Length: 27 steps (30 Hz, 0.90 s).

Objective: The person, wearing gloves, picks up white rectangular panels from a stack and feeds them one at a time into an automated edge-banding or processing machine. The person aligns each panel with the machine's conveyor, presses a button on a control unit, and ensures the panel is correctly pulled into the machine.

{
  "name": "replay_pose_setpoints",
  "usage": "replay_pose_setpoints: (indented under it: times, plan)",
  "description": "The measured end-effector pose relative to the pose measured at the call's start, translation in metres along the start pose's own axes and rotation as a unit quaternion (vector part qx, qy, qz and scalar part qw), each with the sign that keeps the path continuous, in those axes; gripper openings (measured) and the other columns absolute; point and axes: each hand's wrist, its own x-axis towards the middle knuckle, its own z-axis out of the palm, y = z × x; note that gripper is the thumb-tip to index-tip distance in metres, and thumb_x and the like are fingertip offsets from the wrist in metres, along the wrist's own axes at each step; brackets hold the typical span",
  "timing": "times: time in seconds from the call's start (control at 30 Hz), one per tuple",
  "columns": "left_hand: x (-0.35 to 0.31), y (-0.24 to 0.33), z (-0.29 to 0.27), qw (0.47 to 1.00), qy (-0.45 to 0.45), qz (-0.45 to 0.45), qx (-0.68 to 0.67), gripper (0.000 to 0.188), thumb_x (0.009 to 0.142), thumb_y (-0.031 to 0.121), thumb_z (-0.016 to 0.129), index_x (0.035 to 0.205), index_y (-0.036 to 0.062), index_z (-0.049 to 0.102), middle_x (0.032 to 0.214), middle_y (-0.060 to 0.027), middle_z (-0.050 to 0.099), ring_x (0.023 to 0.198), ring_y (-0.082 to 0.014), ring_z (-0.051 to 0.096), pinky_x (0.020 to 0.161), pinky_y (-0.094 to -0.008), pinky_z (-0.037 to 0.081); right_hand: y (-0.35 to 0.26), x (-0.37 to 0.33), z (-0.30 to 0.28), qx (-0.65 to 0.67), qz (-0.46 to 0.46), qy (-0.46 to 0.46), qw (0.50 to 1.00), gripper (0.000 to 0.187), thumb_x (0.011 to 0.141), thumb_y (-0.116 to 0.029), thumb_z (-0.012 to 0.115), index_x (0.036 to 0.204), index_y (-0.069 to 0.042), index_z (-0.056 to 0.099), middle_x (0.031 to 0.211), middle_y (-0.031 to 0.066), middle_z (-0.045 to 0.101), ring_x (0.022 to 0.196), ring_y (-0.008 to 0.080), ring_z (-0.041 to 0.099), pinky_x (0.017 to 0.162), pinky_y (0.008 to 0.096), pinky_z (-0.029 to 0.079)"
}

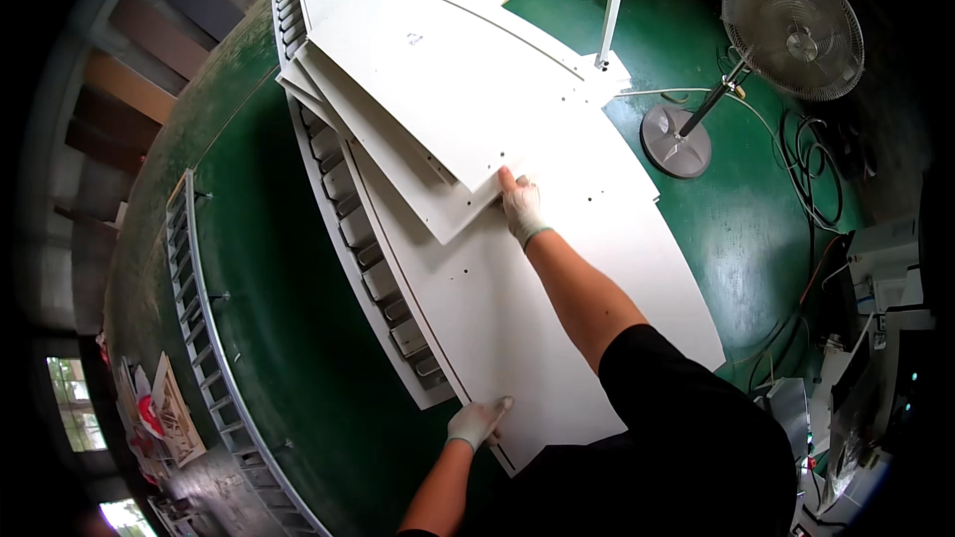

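Observation:
A long white panel [597,288] with small drilled holes lies in front of me on a roller conveyor [370,255]. On top of it, turned at an angle, rests another white panel [428,70], with a further white board [438,217] showing under its near left edge. My right hand [521,207], in a pale glove with a green cuff edge, is closed on the near corner of that upper panel. Down by the long panel's near left edge, my gloved left hand [476,426] grips the rim, thumb on top; its other fingers are partly hidden.
An upright white post [615,5] rises beyond the panels' right side. Farther right stand a pedestal fan [796,35] and coiled hoses [831,179] on the green floor [269,268]. To the left runs another roller conveyor [199,313]. Equipment [885,268] occupies the lower right.

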Motion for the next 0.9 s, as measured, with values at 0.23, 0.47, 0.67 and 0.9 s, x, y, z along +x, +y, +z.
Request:
replay_pose_setpoints:
  times: [0.23, 0.47, 0.67, 0.9]
  plan:
    - [0.002, -0.009, -0.001, 1.000, -0.019, -0.010, -0.015, 0.083, 0.097, 0.071, 0.044, 0.088, -0.0058, 0.076, 0.074, -0.0130, 0.076, 0.062, -0.0243, 0.069, 0.065, -0.0355, 0.055, 0.049, -0.115, -0.021, 0.056, 0.053, -0.005, 0.997, 0.058, 0.096, -0.051, 0.070, 0.079, 0.003, 0.057, 0.078, 0.0092, 0.057, 0.075, 0.0173, 0.048, 0.067, 0.0372, 0.047]
    - [0.020, -0.053, 0.023, 0.963, -0.011, 0.086, -0.256, 0.065, 0.107, 0.050, 0.038, 0.088, -0.0021, 0.073, 0.071, -0.0123, 0.073, 0.059, -0.0220, 0.068, 0.057, -0.0341, 0.053, 0.101, -0.195, -0.085, 0.149, 0.142, -0.001, 0.979, 0.048, 0.102, -0.045, 0.065, 0.096, 0.003, 0.064, 0.091, 0.0108, 0.066, 0.081, 0.0195, 0.058, 0.070, 0.0387, 0.051]
    - [0.044, -0.123, 0.068, 0.804, 0.151, 0.144, -0.557, 0.051, 0.107, 0.048, 0.046, 0.106, 0.0015, 0.068, 0.084, -0.0079, 0.074, 0.068, -0.0174, 0.068, 0.064, -0.0305, 0.054, 0.141, -0.249, -0.156, 0.071, 0.111, -0.037, 0.991, 0.041, 0.104, -0.043, 0.062, 0.111, -0.002, 0.062, 0.107, 0.0127, 0.068, 0.093, 0.0258, 0.067, 0.078, 0.0432, 0.058]
    - [0.069, -0.129, 0.050, 0.745, 0.163, 0.202, -0.615, 0.054, 0.103, 0.057, 0.054, 0.128, 0.0088, 0.060, 0.120, -0.0091, 0.068, 0.098, -0.0186, 0.066, 0.081, -0.0365, 0.055, 0.187, -0.303, -0.197, 0.099, 0.172, -0.018, 0.980, 0.044, 0.105, -0.045, 0.059, 0.120, -0.004, 0.062, 0.111, 0.0114, 0.064, 0.101, 0.0249, 0.061, 0.085, 0.0437, 0.054]
